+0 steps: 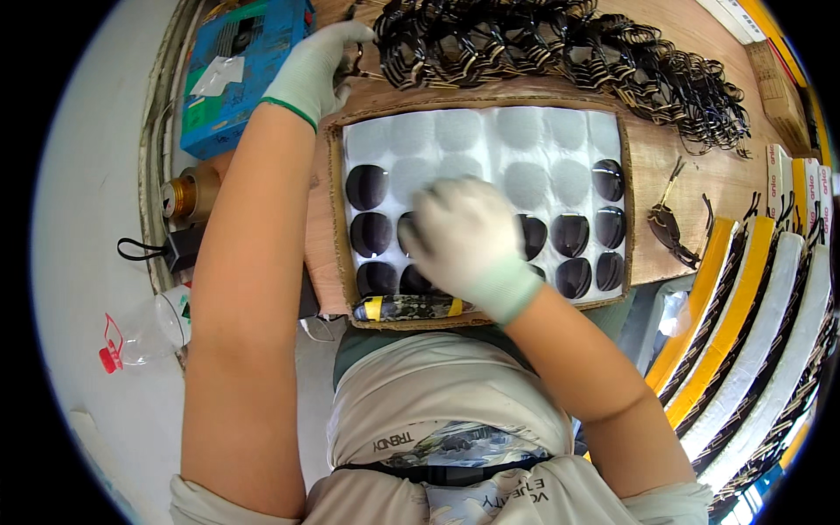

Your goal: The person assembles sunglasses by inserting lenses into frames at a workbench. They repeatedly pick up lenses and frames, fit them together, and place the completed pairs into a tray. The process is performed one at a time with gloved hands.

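At the far left of the table, my left hand [317,72], in a pale glove with a green cuff, has its fingers curled at a dark eyeglass frame [357,59], next to a long heap of black and gold frames [516,44]. My right hand [468,236], gloved too and smeared by motion, hovers over a shallow cardboard box [334,201]. Rows of dark sunglass lenses [369,234] lie on the box's white padded sheet [525,185], which bears round hollows. Whether the right fingers hold a lens is hidden. A black and yellow tool handle [411,307] lies along the box's near edge.
A blue machine [245,66] stands at the far left, above an amber-lidded jar [179,198]. One pair of sunglasses [672,229] lies right of the box. Beyond it are long yellow and white racks [700,306] of frames. A plastic bottle [149,337] is at the left.
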The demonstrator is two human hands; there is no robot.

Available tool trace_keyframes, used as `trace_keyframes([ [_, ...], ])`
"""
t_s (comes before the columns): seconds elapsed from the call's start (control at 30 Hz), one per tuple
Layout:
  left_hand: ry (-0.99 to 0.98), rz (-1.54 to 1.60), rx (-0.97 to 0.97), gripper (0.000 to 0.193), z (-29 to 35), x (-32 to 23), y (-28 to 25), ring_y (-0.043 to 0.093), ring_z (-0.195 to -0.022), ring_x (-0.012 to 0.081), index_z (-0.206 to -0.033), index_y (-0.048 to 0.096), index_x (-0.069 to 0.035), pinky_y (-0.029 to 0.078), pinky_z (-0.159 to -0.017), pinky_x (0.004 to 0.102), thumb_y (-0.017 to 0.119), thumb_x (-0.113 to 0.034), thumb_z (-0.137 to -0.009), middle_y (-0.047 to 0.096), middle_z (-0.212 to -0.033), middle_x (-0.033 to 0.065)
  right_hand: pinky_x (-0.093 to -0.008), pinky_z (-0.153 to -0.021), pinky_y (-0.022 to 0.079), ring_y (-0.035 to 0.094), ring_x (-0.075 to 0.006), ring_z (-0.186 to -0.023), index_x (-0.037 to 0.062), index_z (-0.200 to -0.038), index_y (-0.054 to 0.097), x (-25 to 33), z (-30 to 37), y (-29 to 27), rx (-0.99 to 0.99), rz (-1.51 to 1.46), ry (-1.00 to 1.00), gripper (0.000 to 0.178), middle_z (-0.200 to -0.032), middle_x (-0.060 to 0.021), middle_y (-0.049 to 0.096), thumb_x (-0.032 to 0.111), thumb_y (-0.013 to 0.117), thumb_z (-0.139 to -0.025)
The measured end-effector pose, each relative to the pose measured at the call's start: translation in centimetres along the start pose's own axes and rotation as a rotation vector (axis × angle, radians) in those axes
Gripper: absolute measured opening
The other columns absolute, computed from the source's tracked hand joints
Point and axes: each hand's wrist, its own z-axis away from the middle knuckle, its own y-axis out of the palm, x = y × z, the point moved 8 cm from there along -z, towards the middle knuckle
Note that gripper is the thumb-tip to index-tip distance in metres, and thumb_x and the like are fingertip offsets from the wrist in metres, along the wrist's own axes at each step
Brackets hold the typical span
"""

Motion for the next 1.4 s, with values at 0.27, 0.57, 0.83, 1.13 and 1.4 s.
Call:
trace_keyframes([
  [0.27,0.612,0.058,-0.084,0.03,11.1,-6.9,-4.5,0.054,-0.073,0.0079,-0.095,0.068,0.001,0.044,-0.062,0.0253,0.079,-0.024,-0.083,0.064,-0.086,0.0031,-0.0415,-0.079,0.053,0.065,-0.0305,-0.094,0.0039,-0.1,0.064,1.5,-5.9,6.5,0.232,0.23,0.262,0.027,-0.107,-0.0135,0.063,0.023,0.069,-0.082],
  [0.57,0.753,-0.09,0.343,0.028,26.0,-2.0,-6.1,0.07,-0.1,0.0219,-0.122,0.051,0.009,0.055,-0.088,0.0329,0.053,-0.001,-0.096,0.071,-0.107,0.0155,-0.0449,-0.068,0.052,0.063,-0.0369,-0.079,0.0036,-0.097,0.059,2.9,5.0,-4.2,0.04,-0.305,0.099,0.022,-0.089,-0.0144,0.06,0.014,0.073,-0.083],
  [0.83,0.587,-0.542,0.846,0.034,34.0,4.7,-1.8,0.072,-0.087,0.0283,-0.123,0.05,0.007,0.055,-0.078,0.0387,0.049,-0.019,-0.101,0.07,-0.096,0.0214,-0.0276,-0.077,0.056,0.067,-0.0109,-0.087,-0.0044,-0.115,0.061,4.6,13.3,-10.4,-0.329,-1.021,0.588,0.025,-0.1,-0.0095,0.07,0.0,0.068,-0.092],
  [1.13,0.292,-0.132,1.02,0.036,37.6,4.7,-3.5,0.066,-0.084,0.0152,-0.129,0.052,0.007,0.053,-0.074,0.0305,0.044,-0.016,-0.102,0.067,-0.102,0.0102,-0.0277,-0.082,0.053,0.063,-0.0127,-0.091,-0.0065,-0.12,0.056,6.8,13.2,-11.0,-0.161,-1.4,0.489,0.027,-0.099,-0.0071,0.067,0.012,0.059,-0.101],
  [1.4,0.139,-0.005,1.121,0.043,38.5,6.4,-5.3,0.07,-0.088,0.0197,-0.13,0.055,0.007,0.055,-0.077,0.0319,0.057,-0.022,-0.098,0.068,-0.113,0.015,-0.0306,-0.079,0.052,0.061,-0.0143,-0.085,-0.0085,-0.11,0.064,8.5,14.6,-9.0,0.197,-1.62,0.501,0.032,-0.093,-0.008,0.066,0.022,0.062,-0.101],
])
